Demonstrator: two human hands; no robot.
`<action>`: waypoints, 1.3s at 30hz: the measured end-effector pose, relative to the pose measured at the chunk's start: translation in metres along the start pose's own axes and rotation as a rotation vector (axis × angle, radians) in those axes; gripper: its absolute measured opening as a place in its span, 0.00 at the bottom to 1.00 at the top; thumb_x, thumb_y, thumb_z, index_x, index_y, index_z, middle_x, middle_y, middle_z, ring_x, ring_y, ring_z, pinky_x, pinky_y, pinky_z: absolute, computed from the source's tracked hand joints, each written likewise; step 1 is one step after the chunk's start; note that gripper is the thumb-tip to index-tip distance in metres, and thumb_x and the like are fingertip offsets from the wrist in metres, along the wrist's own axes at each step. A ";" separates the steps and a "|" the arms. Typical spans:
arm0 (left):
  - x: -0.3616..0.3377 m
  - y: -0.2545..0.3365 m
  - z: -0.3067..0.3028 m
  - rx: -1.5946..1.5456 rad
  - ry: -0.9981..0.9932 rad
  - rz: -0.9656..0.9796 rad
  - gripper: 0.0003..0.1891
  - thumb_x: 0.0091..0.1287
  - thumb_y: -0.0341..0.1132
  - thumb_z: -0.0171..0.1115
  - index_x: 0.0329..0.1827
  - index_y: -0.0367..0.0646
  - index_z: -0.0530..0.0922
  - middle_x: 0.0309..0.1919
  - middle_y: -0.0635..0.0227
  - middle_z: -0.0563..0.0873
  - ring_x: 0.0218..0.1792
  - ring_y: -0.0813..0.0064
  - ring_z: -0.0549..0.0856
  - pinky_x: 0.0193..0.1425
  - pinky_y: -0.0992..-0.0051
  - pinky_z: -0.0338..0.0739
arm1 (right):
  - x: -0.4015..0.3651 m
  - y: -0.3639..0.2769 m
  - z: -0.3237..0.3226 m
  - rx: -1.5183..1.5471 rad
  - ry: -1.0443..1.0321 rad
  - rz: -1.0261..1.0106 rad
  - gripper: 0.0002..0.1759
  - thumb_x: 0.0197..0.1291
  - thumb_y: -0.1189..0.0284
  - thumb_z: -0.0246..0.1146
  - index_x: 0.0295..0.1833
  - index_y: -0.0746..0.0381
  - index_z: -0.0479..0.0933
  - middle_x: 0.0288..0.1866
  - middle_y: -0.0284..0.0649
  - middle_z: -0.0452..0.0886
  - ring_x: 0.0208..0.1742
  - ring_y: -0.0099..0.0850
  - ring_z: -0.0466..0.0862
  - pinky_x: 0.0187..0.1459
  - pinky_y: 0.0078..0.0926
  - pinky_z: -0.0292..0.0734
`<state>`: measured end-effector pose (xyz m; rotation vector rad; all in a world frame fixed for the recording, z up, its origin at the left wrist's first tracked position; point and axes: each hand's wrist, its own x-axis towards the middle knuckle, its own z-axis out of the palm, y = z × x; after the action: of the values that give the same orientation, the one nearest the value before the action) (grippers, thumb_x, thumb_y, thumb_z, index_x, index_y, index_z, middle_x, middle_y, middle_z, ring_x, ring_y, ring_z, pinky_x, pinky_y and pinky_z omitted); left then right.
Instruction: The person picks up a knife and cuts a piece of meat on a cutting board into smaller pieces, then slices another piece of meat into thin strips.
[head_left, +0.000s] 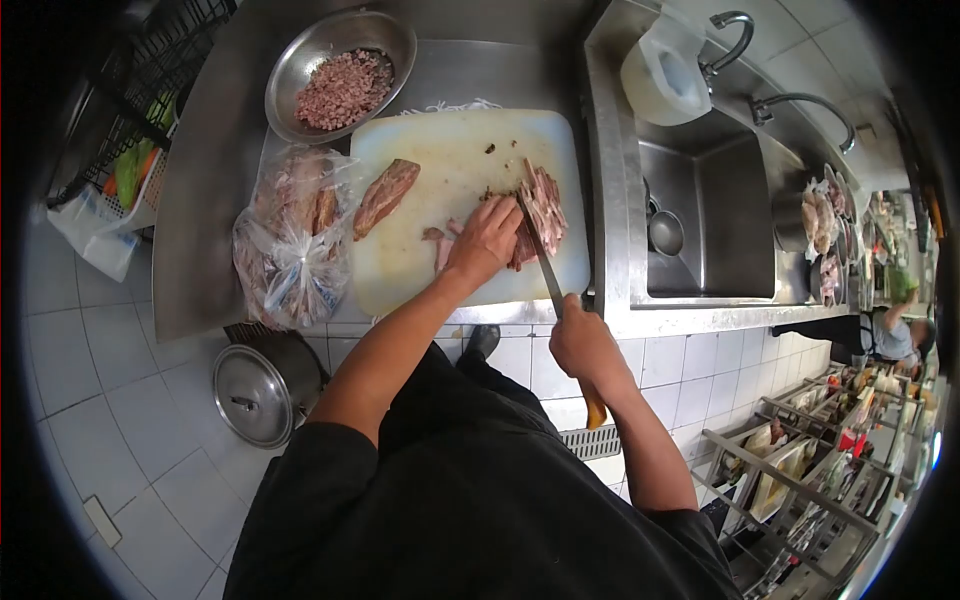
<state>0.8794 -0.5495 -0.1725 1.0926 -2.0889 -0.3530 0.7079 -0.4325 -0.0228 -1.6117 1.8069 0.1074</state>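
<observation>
My right hand (590, 345) grips a long knife (543, 250) by its yellowish handle, with the blade lying across sliced meat (547, 205) on the right side of a white cutting board (420, 285). Beside the blade, my left hand (484, 240) presses curled fingertips onto the meat, which it partly covers. Small meat scraps (443, 243) lie just left of that hand. Farther left on the board rests a whole browned piece of meat (387, 192).
A metal bowl (284, 95) of diced meat stands behind the board. Left of it sits a tied plastic bag (300, 255) of meat. A sink (710, 220) holding a ladle (665, 232) is at right. A lidded pot (252, 395) stands below. Another person (895, 335) is far right.
</observation>
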 end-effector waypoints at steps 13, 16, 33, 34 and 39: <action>0.005 0.001 0.000 0.114 -0.037 0.026 0.14 0.62 0.28 0.61 0.51 0.37 0.78 0.59 0.55 0.78 0.65 0.51 0.76 0.69 0.57 0.75 | 0.042 0.003 0.029 -0.031 0.065 -0.029 0.12 0.66 0.76 0.54 0.50 0.71 0.64 0.35 0.71 0.83 0.42 0.71 0.84 0.47 0.65 0.78; 0.009 0.004 -0.007 0.050 -0.088 -0.020 0.17 0.61 0.25 0.62 0.54 0.36 0.77 0.60 0.53 0.77 0.66 0.49 0.75 0.72 0.57 0.73 | 0.081 0.004 0.040 -0.078 0.106 -0.068 0.16 0.66 0.75 0.52 0.56 0.71 0.65 0.39 0.69 0.84 0.43 0.68 0.85 0.48 0.62 0.80; -0.002 0.005 -0.011 -0.023 0.115 0.011 0.14 0.63 0.22 0.60 0.53 0.34 0.79 0.58 0.53 0.79 0.62 0.48 0.78 0.68 0.55 0.75 | 0.027 0.002 0.014 0.000 0.218 -0.096 0.10 0.69 0.74 0.53 0.50 0.69 0.64 0.30 0.69 0.81 0.37 0.70 0.83 0.44 0.67 0.77; -0.004 0.006 -0.012 -0.009 0.096 0.020 0.15 0.63 0.22 0.60 0.53 0.34 0.79 0.58 0.52 0.79 0.62 0.48 0.78 0.67 0.55 0.75 | 0.019 0.003 0.015 0.015 0.220 -0.107 0.10 0.70 0.74 0.53 0.50 0.69 0.64 0.29 0.69 0.81 0.36 0.70 0.83 0.43 0.67 0.77; -0.006 0.006 -0.013 0.010 0.037 0.041 0.15 0.64 0.24 0.61 0.54 0.34 0.78 0.58 0.53 0.78 0.62 0.48 0.77 0.67 0.55 0.75 | -0.006 0.005 0.021 0.029 0.179 -0.081 0.10 0.70 0.74 0.53 0.50 0.69 0.64 0.28 0.68 0.81 0.34 0.70 0.83 0.42 0.67 0.78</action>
<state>0.8876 -0.5397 -0.1629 1.0530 -2.0795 -0.3003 0.7131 -0.4158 -0.0373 -1.7175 1.8638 -0.1021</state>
